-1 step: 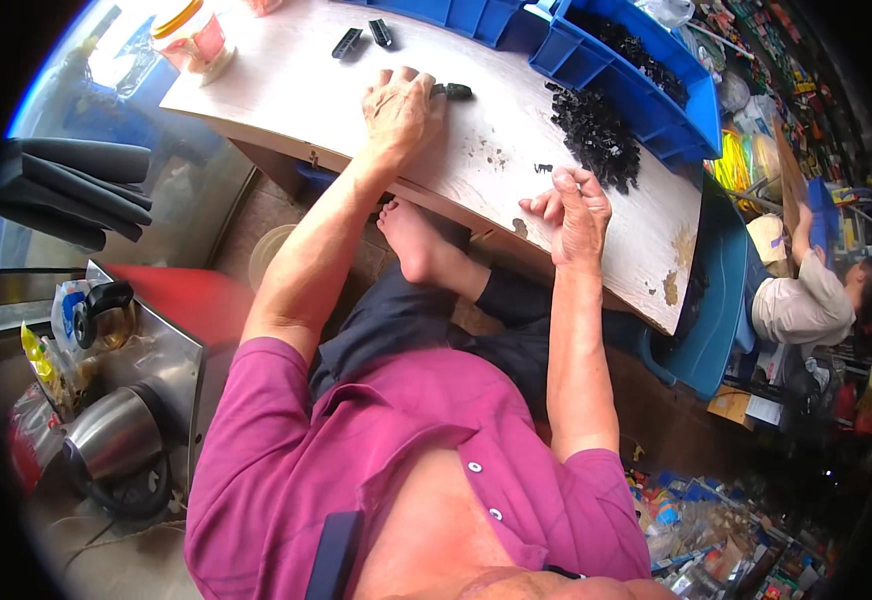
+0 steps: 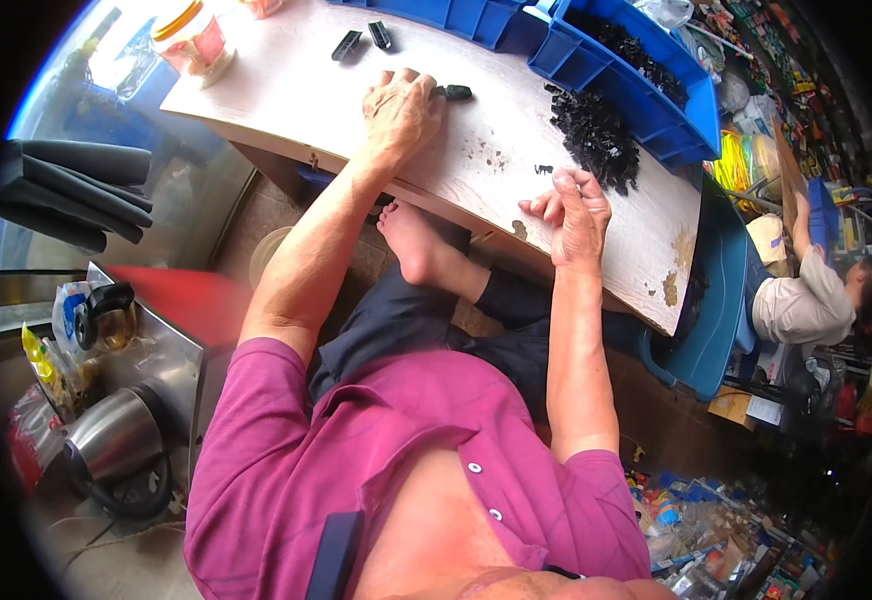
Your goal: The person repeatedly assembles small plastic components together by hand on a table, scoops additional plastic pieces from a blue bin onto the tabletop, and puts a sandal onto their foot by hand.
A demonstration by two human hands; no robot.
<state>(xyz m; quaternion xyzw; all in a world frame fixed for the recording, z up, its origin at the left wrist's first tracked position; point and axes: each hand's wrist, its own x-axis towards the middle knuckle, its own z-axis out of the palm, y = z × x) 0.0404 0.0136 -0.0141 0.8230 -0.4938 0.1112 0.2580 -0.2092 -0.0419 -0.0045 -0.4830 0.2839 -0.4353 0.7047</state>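
Two loose black blocks (image 2: 346,45) (image 2: 380,36), one black heap (image 2: 596,135) (two blue tabletop bins (image 2: 616,85) (image 2: 466,18))

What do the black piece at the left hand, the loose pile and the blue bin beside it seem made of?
Black piece: probably plastic, going by its slight sheen; the left hand seems to cover part.
Loose pile: likely plastic, low sheen; small black bits, too fine to be sure.
Blue bin: likely rigid plastic, semi-gloss, with evenly coloured, ribbed walls.

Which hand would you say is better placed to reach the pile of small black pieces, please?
The right, I'd judge: the right hand is close to the pile of small black pieces, while the left hand is farther away, at a dark object.
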